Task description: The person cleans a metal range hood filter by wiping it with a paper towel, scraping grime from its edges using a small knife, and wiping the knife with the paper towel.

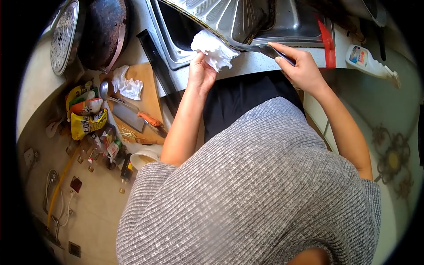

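Note:
My left hand [202, 74] pinches a crumpled white paper towel [215, 50] at the sink's front edge. In my right hand [301, 69] is the dark handle of a metal utensil [244, 47]. Its greyish curved end points left toward the paper towel and lies by the lower edge of a ribbed metal panel [221, 17]. I cannot make out the exact kind of utensil. The panel, with brownish grime along its edge, rests tilted across the steel sink [297, 27] and partly covers it.
A wooden cutting board [152, 90] at left bears a cleaver [128, 115], an orange-handled tool [150, 119] and crumpled white paper [127, 84]. A dark pan [104, 33] stands behind. A spray bottle [369, 60] lies at right beyond a red strip [327, 44].

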The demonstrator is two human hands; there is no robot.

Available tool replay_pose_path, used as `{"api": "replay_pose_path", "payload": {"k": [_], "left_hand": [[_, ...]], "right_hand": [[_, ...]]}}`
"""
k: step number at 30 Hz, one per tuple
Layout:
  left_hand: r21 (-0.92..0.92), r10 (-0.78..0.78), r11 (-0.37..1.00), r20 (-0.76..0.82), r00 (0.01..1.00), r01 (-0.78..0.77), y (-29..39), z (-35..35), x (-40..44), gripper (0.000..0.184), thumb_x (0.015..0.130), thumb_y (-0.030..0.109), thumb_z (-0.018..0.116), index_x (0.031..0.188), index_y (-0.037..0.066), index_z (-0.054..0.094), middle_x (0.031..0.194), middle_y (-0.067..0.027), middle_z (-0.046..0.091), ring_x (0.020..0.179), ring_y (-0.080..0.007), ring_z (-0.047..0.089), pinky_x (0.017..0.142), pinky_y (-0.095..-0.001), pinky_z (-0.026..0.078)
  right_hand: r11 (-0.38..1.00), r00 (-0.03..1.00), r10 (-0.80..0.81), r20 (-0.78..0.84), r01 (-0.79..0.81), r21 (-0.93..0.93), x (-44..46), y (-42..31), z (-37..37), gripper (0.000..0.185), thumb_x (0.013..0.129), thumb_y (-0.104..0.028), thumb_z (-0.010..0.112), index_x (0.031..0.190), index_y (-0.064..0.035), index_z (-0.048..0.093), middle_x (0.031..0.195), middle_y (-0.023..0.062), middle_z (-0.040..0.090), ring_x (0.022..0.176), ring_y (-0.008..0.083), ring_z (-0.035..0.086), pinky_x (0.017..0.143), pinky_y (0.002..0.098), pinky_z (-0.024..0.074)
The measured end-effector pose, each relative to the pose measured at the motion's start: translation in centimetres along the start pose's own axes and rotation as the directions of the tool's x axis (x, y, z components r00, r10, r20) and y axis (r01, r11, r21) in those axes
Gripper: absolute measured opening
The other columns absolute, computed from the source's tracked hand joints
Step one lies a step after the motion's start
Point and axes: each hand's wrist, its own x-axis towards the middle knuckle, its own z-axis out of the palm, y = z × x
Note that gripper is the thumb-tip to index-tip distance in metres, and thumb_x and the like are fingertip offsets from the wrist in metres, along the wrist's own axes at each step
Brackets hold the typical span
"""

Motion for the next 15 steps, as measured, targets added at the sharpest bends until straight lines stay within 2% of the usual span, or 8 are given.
{"api": "replay_pose_path", "payload": {"k": [3,5,10,11,12,14,15], "left_hand": [[-0.009,0.015,1.0,0.014,1.0,-0.015,-0.2,-0.1,0.3,0.035,0.093,0.017,0.042,0.124,0.003,0.048,0.118,-0.0109,0.061,0.111,-0.0259,0.057,0.099,-0.0447,0.044],[-0.033,0.05,0.998,0.007,0.999,-0.05,-0.2,0.0,0.4,0.036,0.093,0.018,0.041,0.126,0.004,0.047,0.12,-0.011,0.059,0.113,-0.0262,0.056,0.099,-0.0451,0.043],[-0.092,0.112,0.989,-0.008,0.994,-0.113,0.9,0.5,-0.5,0.039,0.093,0.021,0.04,0.127,0.004,0.047,0.124,-0.0114,0.056,0.114,-0.0264,0.053,0.1,-0.0445,0.04],[-0.041,0.149,0.988,-0.036,0.988,-0.15,0.9,0.7,-0.5,0.043,0.092,0.026,0.035,0.126,0.002,0.048,0.123,-0.0138,0.057,0.113,-0.0288,0.054,0.099,-0.0463,0.041],[-0.029,0.12,0.992,0.006,0.993,-0.12,1.0,0.6,-0.8,0.041,0.092,0.024,0.038,0.125,0.002,0.048,0.121,-0.0127,0.058,0.112,-0.0285,0.055,0.098,-0.0456,0.042],[-0.002,0.062,0.998,0.088,0.994,-0.062,1.2,0.2,-1.5,0.037,0.091,0.02,0.044,0.124,0.004,0.05,0.118,-0.0106,0.059,0.108,-0.0279,0.057,0.095,-0.0442,0.045],[0.065,0.093,0.993,0.1,0.991,-0.1,1.2,0.1,-1.5,0.035,0.089,0.016,0.049,0.121,0.004,0.05,0.114,-0.0101,0.06,0.104,-0.0261,0.058,0.091,-0.0418,0.047]], "right_hand": [[0.981,0.995,0.1,0.027,-0.103,0.164,0.0,-0.6,-0.2,0.035,0.087,-0.011,0.058,0.12,0.0,0.058,0.113,0.0128,0.065,0.1,0.0169,0.062,0.086,0.0278,0.0467],[0.968,0.991,0.135,0.025,-0.137,0.212,0.0,-0.8,-0.3,0.035,0.086,-0.01,0.058,0.12,0.0001,0.058,0.113,0.0127,0.065,0.1,0.0162,0.062,0.087,0.0272,0.0464],[0.992,1.0,-0.029,-0.012,0.03,0.12,-0.2,-0.8,0.5,0.035,0.085,-0.009,0.059,0.119,0.0003,0.059,0.111,0.0132,0.066,0.098,0.0155,0.062,0.087,0.0264,0.0464],[0.992,0.998,-0.056,-0.002,0.055,0.112,-0.2,-1.0,0.8,0.034,0.085,-0.01,0.059,0.118,0.0003,0.059,0.11,0.0139,0.066,0.097,0.0161,0.063,0.087,0.0267,0.0466],[0.989,0.992,-0.127,-0.014,0.127,0.072,-0.3,-1.2,1.3,0.034,0.084,-0.011,0.058,0.116,-0.0018,0.06,0.106,0.0158,0.067,0.092,0.0177,0.065,0.082,0.027,0.0483],[0.989,0.989,-0.146,-0.005,0.146,0.018,-0.4,-2.2,2.3,0.034,0.082,-0.012,0.057,0.115,-0.0042,0.062,0.098,0.0171,0.067,0.079,0.0197,0.067,0.073,0.028,0.0501],[0.989,0.99,-0.143,-0.015,0.143,-0.034,-0.4,-2.4,2.9,0.035,0.081,-0.013,0.057,0.115,-0.0062,0.063,0.089,0.0174,0.067,0.067,0.0214,0.065,0.065,0.03,0.0497]]}}
